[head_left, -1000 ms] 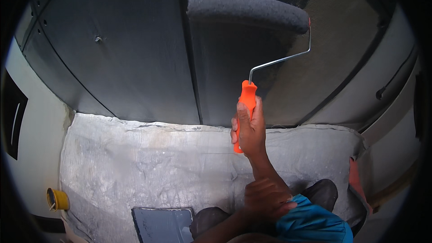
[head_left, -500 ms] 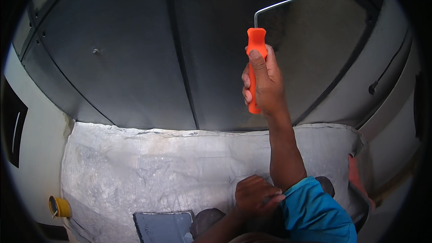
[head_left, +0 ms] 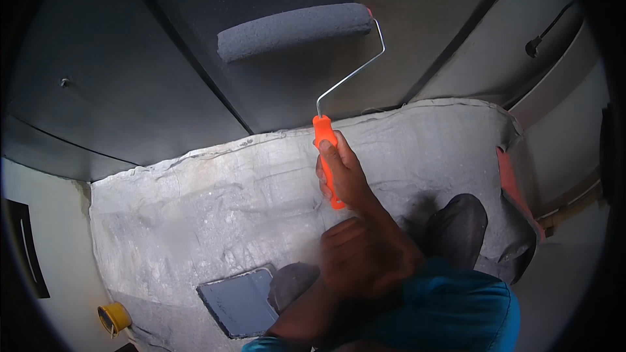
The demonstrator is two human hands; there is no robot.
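Here, the right grip [head_left: 342, 173] clasps a roller [head_left: 295, 29] by its plain-looking orange handle [head_left: 323, 132].

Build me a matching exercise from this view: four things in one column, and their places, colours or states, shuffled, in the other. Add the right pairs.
Column one
1. Paint roller
2. Paint tray
3. Bucket
4. Plug

Column two
A. Yellow, near the left edge of the pale drop cloth
B. Black, at the end of a cord on the right
C. Gripped in the right hand by its orange handle
D. Grey inside, lying beside the left knee

Right pairs: 1-C, 2-D, 3-A, 4-B
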